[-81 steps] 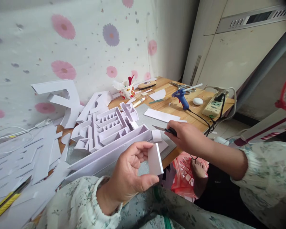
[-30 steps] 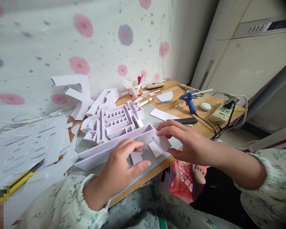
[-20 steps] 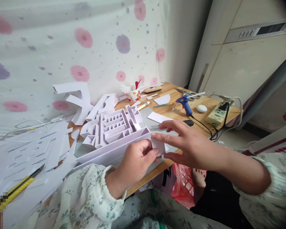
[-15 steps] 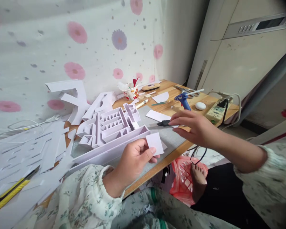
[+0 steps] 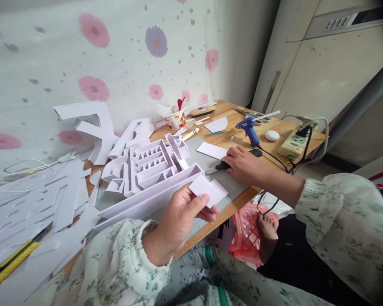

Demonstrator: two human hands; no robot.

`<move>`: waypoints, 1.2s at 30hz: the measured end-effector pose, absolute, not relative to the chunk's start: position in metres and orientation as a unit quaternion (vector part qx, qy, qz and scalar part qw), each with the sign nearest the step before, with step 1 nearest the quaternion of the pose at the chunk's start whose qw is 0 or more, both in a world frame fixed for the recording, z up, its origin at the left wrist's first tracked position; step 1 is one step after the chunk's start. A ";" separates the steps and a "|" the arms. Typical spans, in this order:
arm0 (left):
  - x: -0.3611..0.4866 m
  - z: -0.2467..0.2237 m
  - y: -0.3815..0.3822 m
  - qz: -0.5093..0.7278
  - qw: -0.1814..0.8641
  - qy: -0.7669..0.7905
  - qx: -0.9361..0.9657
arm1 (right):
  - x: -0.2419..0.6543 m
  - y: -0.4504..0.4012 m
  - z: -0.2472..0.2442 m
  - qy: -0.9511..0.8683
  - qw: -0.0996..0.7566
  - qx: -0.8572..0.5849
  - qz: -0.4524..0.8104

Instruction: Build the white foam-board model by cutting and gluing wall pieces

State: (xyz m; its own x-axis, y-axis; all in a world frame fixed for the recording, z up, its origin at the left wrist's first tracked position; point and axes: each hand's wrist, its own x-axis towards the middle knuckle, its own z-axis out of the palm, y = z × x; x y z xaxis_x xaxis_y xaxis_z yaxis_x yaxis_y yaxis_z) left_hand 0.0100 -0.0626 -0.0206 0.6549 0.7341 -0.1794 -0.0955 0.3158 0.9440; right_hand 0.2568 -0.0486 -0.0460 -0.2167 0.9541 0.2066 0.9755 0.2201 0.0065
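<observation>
In my left hand (image 5: 178, 219) a small white board piece (image 5: 202, 189) is pinched between thumb and fingers, in front of the model's near corner. Another white edge shows just behind that piece; whether it is separate I cannot tell. My right hand (image 5: 244, 163) is closed around the black handle of a craft knife (image 5: 221, 165), low over the grey cutting mat (image 5: 194, 146). Its blade points left, toward the white board model (image 5: 150, 165), which has walls, small compartments and a long trough along its near side. A white strip (image 5: 212, 151) lies just behind the knife.
A blue glue gun (image 5: 250, 131) stands beyond my right hand, near a white oval object (image 5: 272, 135) and a power strip (image 5: 295, 142). Cut white sheets (image 5: 41, 204) and a yellow utility knife (image 5: 15, 261) lie left. A paper cup (image 5: 175, 119) stands at the back.
My right hand has lowered and moved left along the craft knife, its fingers now wrapped around the handle. The board piece in my left hand has tilted. The view has shifted slightly.
</observation>
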 end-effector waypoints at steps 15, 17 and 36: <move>0.012 -0.017 -0.061 0.307 0.808 0.255 0.434 | 0.246 -0.123 0.023 -0.700 0.334 -0.461 0.432; 0.012 -0.017 -0.061 0.298 0.822 0.243 0.421 | 0.240 -0.124 0.021 -0.724 0.282 -0.451 0.439; 0.009 -0.014 -0.062 0.213 0.872 0.183 0.400 | 0.221 -0.122 0.015 -0.740 0.200 -0.416 0.489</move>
